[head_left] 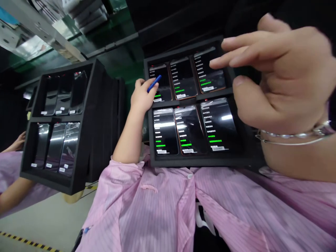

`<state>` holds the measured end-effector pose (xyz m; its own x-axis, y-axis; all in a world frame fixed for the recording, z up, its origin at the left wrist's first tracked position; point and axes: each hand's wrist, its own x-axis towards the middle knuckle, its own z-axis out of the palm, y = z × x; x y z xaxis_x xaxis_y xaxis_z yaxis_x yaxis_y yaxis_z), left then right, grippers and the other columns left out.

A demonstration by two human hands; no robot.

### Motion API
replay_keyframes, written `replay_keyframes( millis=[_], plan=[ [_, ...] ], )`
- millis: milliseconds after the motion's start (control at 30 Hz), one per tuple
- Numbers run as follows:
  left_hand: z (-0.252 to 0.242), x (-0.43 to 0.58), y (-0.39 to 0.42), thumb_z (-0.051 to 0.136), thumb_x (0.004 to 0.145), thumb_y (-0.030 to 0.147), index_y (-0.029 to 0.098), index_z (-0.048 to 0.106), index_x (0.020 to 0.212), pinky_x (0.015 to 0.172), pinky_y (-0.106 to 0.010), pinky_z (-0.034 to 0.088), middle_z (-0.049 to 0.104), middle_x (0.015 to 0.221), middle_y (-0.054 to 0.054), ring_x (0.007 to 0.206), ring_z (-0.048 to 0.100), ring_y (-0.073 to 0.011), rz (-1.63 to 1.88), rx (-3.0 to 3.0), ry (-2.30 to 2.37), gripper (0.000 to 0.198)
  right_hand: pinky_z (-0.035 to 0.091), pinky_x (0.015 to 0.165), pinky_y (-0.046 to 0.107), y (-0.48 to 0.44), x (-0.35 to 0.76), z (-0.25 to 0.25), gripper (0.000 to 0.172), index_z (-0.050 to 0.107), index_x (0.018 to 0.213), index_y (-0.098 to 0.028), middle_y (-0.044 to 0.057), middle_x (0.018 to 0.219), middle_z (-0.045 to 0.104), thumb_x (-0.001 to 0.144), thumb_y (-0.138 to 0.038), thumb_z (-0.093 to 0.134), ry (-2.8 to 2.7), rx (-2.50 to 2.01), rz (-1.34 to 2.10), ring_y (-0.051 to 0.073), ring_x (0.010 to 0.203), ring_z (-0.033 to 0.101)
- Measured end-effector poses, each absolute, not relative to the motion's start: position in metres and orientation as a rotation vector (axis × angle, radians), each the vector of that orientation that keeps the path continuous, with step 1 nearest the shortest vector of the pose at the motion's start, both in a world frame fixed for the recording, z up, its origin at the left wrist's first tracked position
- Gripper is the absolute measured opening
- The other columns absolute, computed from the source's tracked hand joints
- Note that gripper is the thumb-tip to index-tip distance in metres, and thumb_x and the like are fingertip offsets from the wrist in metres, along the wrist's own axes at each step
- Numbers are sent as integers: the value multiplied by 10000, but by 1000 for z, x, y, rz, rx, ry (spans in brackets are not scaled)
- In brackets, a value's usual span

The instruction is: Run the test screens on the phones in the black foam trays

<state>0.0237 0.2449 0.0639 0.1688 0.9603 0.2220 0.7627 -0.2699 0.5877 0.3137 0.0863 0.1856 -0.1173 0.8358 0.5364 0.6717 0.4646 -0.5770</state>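
Observation:
A black foam tray (204, 161) lies before me, holding smartphones in two rows of three. Their lit screens list white text lines with green ones lower down, and each has a small white label near its bottom edge. My left hand (142, 96) rests at the tray's left edge, its fingers closed around a blue pen (154, 84) that pokes out over the upper left phone (164, 82). Above the tray's right side my right hand (283, 70) is raised, fingers stretched and thumb apart, holding nothing. Its fingertips are nearest the upper right phone (210, 70) and partly cover it.
To the left, another black tray (89, 105) of dark-screened phones sits tilted beside more stacked black trays (117, 115). A co-worker's arm (15, 196) in a pink sleeve reaches behind it. Yellow-black tape (28, 242) marks the floor. A metal beam (49, 31) crosses the upper left.

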Motion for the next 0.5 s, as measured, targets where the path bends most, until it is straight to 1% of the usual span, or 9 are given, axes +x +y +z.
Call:
replay_keyframes(
  millis=[67, 133, 200, 233, 300, 367, 433, 500],
  plan=[
    [71, 22, 229, 559, 1000, 738, 304, 726, 1363, 1190, -480, 499, 572, 1373, -119, 1358, 588, -328, 958, 2151, 1580, 590, 334, 1281, 776, 64, 314, 190, 306, 674, 1302, -459, -3, 1218, 759, 1041, -427, 517, -1869, -1212, 247, 415, 1385, 626],
    [83, 20, 197, 479, 1014, 778, 293, 705, 1383, 1204, -482, 488, 553, 1394, -119, 1409, 554, -329, 1095, 2198, 1515, 650, 245, 1345, 741, 46, 317, 187, 352, 636, 1325, -535, -47, 1176, 763, 1063, -378, 459, -1933, -1153, 282, 370, 1343, 662],
    [96, 16, 155, 425, 1037, 769, 285, 714, 1365, 1184, -497, 506, 546, 1393, -114, 1367, 583, -320, 1138, 2233, 1467, 653, 239, 1367, 707, 32, 319, 179, 427, 591, 1358, -577, -71, 1184, 762, 1068, -310, 425, -2004, -1125, 336, 335, 1351, 660],
    [102, 14, 132, 420, 1047, 753, 285, 724, 1346, 1150, -495, 533, 545, 1396, -109, 1306, 617, -305, 1115, 2239, 1458, 632, 253, 1365, 707, 26, 319, 174, 446, 579, 1376, -570, -71, 1213, 760, 1062, -289, 433, -2038, -1123, 370, 329, 1370, 648],
    [108, 10, 92, 446, 1060, 708, 284, 738, 1318, 1033, -453, 595, 541, 1413, -100, 1104, 677, -243, 1026, 2231, 1459, 576, 264, 1350, 734, 19, 318, 160, 447, 572, 1419, -505, -39, 1304, 746, 1044, -282, 476, -2106, -1136, 443, 347, 1421, 610],
    [106, 7, 62, 498, 1065, 646, 275, 731, 1328, 916, -396, 615, 542, 1414, -96, 913, 661, -173, 924, 2208, 1479, 511, 246, 1338, 767, 17, 312, 143, 456, 568, 1469, -408, 26, 1394, 718, 1030, -295, 515, -2165, -1150, 517, 380, 1471, 561],
    [98, 6, 44, 567, 1052, 583, 265, 718, 1347, 849, -352, 609, 556, 1372, -94, 860, 631, -152, 840, 2181, 1523, 459, 248, 1324, 785, 18, 306, 125, 483, 556, 1510, -325, 89, 1443, 693, 1029, -301, 538, -2223, -1150, 563, 402, 1503, 524],
    [88, 7, 37, 649, 1015, 528, 265, 707, 1361, 820, -322, 602, 566, 1323, -85, 904, 632, -165, 790, 2145, 1587, 438, 270, 1306, 793, 20, 301, 108, 511, 532, 1544, -263, 132, 1471, 673, 1036, -309, 547, -2283, -1163, 568, 412, 1524, 496]
  ],
)
